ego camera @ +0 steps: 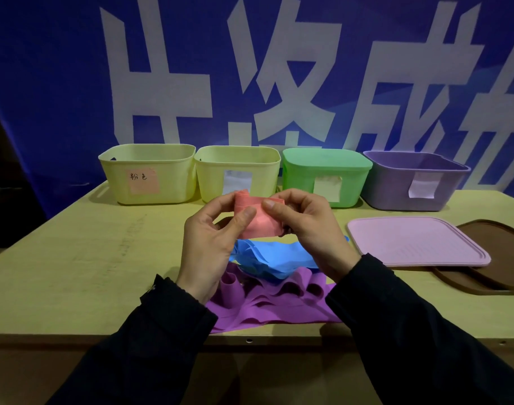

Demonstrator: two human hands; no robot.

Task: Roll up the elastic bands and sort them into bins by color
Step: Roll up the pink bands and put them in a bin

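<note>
While both hands pinch it above the table, pink elastic band [257,220] partly rolled, left hand [211,244] thumb curled on it, right hand [305,226] fingers curled round its end, blue band [273,255], purple band [264,302], pale yellow bin [149,173] with pink note reading 粉色, light wooden table [89,258], blue banner [59,68] with white characters.

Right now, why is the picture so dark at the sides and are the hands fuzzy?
Head view: light falls mid-table, corners go dark; the wide lens bends the table edge; the left hand, right hand and pink band look fairly sharp; the white label is washed out.
</note>
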